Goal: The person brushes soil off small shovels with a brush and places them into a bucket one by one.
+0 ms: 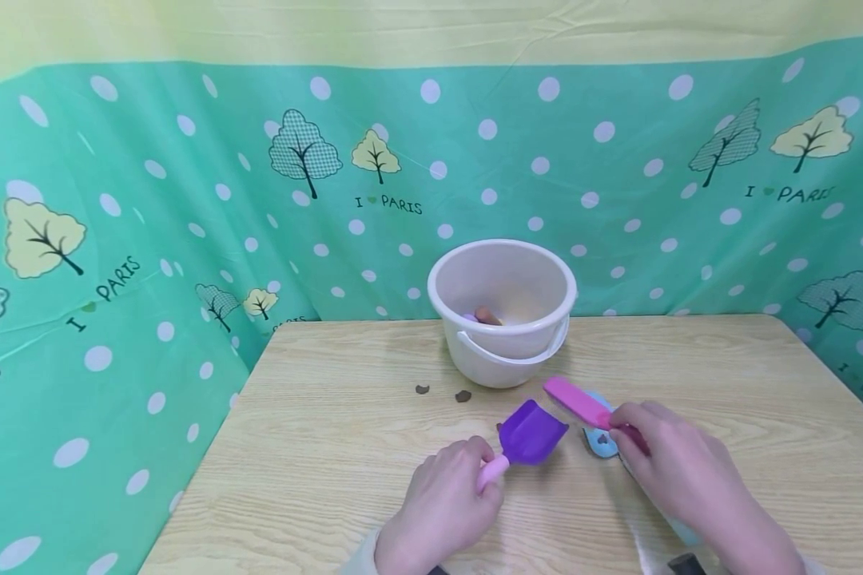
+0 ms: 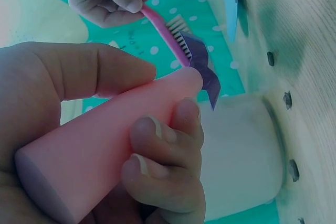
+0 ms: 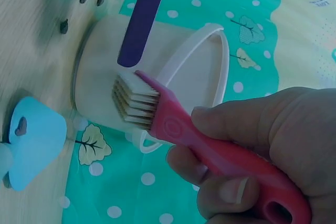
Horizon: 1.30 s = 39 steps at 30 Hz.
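Nearest the head camera, the left hand (image 1: 446, 499) wraps fingers and thumb snugly round the fat, pale pink handle (image 2: 105, 135) of a purple shovel (image 1: 532, 434), its blade raised above the table (image 1: 295, 447). It looks like light, stiff, rather slick plastic, so that thick handle is the place to hold. Opposite, the right hand (image 1: 679, 463) grips a pink brush (image 1: 578, 402) by its handle, fingers curled in; the bristles (image 3: 134, 98) look springy, the body light and rigid. Whether brush and blade touch, I cannot quite tell. Beneath the brush, a flat blue tool (image 1: 601, 446) lies on the table. Farther off, brittle-looking dark fragments (image 1: 463, 396) lie short of the white bucket (image 1: 492, 371); behind hangs a dotted green cloth (image 1: 460, 224).
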Tool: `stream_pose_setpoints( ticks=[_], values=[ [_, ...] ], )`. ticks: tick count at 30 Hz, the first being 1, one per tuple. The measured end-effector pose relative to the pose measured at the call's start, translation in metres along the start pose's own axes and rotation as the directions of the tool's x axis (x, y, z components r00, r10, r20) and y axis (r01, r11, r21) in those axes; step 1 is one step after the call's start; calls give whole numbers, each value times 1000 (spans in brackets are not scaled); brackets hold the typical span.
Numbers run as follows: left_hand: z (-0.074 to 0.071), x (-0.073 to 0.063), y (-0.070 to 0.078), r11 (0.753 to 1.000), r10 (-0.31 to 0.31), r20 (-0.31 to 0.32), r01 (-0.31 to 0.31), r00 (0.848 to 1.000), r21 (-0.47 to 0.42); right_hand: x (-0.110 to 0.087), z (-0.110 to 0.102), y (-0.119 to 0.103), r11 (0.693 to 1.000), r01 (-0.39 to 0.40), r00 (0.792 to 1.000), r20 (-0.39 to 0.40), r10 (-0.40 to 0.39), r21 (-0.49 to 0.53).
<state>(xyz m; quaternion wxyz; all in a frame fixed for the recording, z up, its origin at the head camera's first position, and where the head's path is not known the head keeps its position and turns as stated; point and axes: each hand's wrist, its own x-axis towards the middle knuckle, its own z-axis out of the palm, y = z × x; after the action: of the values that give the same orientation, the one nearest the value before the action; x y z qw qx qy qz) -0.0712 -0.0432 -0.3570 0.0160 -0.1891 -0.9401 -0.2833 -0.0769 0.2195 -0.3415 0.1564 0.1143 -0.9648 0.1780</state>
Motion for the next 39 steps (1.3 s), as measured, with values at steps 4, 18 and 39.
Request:
stream_pose_setpoints(
  ticks=[4, 18, 39],
  values=[
    [0, 0, 0, 1000, 3, 3, -3, 1000, -14, 0, -2, 2, 1000, 0, 1000, -28, 0, -2],
    [-1, 1, 1, 992, -28, 3, 28, 1000, -126, 2, -9, 5, 1000, -30, 1000, -5, 30, 8],
    [0, 1, 3, 992, -76, 27, 78, 997, -103, -1, -11, 7, 1000, -4, 997, -79, 4, -1]
  ],
)
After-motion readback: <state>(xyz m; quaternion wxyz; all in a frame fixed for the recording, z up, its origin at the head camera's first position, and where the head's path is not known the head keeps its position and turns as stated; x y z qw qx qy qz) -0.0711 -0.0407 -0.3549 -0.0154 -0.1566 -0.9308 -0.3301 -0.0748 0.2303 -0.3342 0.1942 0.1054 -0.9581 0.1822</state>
